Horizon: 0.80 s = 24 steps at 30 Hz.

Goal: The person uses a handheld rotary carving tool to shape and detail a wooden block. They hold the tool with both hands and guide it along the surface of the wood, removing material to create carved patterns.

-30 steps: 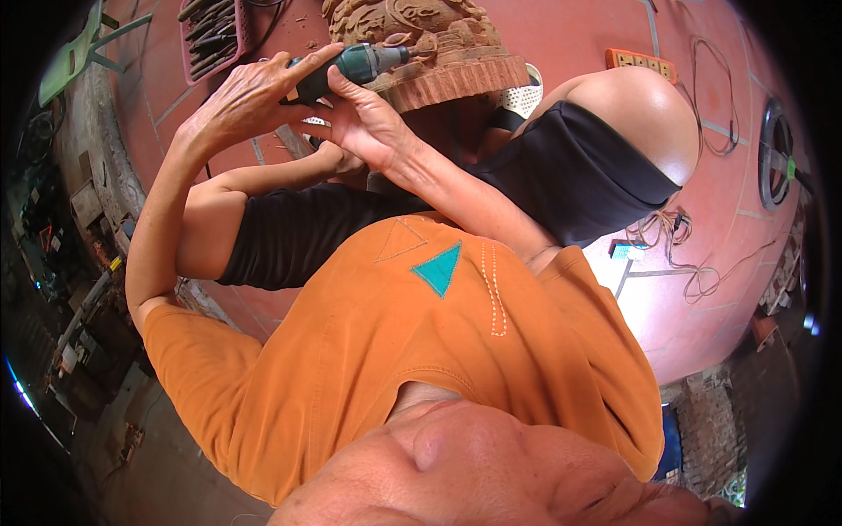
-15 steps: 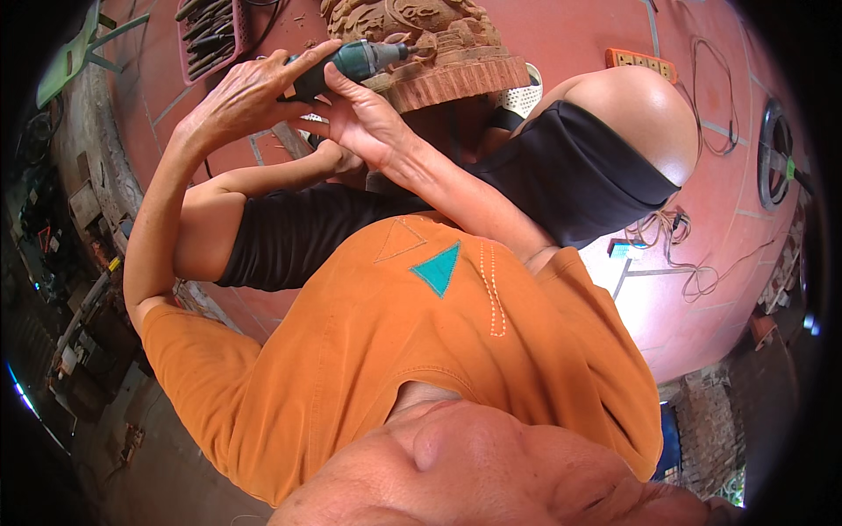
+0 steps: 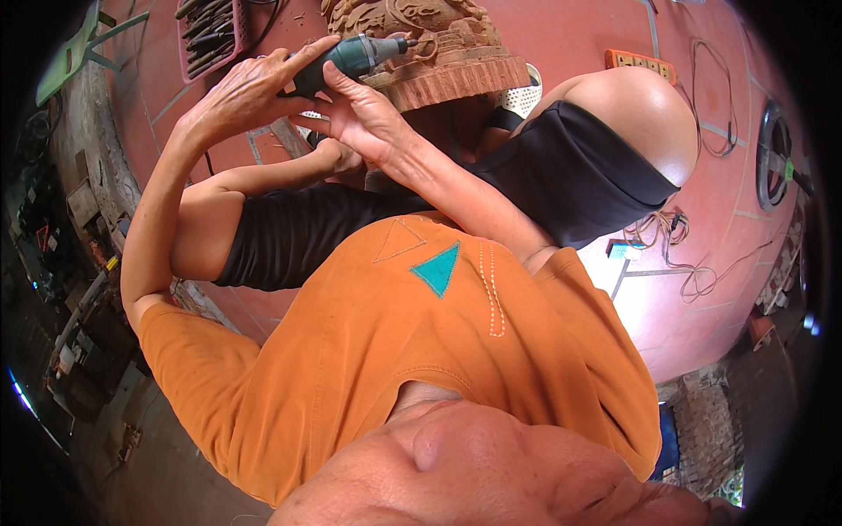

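Observation:
A dark green rotary tool (image 3: 353,58) with a grey nose lies level in my hands, its bit pointing right at the carved wood block (image 3: 438,44). My left hand (image 3: 250,92) wraps the rear of the tool, with the index finger stretched along its top. From below, my right hand (image 3: 364,123) grips the tool too, thumb pressed on its body and palm partly turned up. Carved relief covers the block above a rough sawn edge. The bit's tip is at the relief; whether it touches is too small to tell.
A pink tray (image 3: 239,31) of carving tools sits at the far left, near a green stool (image 3: 74,57). To the right are an orange power strip (image 3: 640,63), loose cables (image 3: 675,230) and a dark wheel-like ring (image 3: 774,153). My bent knees flank the work.
The rotary tool has shifted very slightly up and left, its bit moving along the carved relief. Both hands keep their hold.

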Available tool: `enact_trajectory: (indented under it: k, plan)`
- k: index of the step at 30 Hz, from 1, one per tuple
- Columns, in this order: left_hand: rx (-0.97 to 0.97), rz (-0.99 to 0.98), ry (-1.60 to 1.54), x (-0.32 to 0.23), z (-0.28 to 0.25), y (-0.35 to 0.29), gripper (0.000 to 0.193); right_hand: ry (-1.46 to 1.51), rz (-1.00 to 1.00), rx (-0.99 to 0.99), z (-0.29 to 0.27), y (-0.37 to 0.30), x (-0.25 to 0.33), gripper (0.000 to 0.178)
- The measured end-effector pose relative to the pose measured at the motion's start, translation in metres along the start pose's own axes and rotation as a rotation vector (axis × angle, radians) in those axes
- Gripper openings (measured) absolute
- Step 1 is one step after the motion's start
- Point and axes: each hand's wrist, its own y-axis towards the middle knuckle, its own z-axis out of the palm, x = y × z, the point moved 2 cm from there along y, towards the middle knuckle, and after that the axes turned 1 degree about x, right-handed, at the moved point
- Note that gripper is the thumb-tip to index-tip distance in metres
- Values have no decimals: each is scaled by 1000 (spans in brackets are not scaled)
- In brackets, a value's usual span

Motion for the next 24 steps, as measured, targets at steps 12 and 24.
enact_trajectory:
  k: [12,24]
  plan:
    - [66,-90,-29,-3,-1,1,90,-14,-4,-20,-1,1,0,33]
    - [5,-23,-58,2,3,0,86,-6,4,-30,-5,1,-2,32]
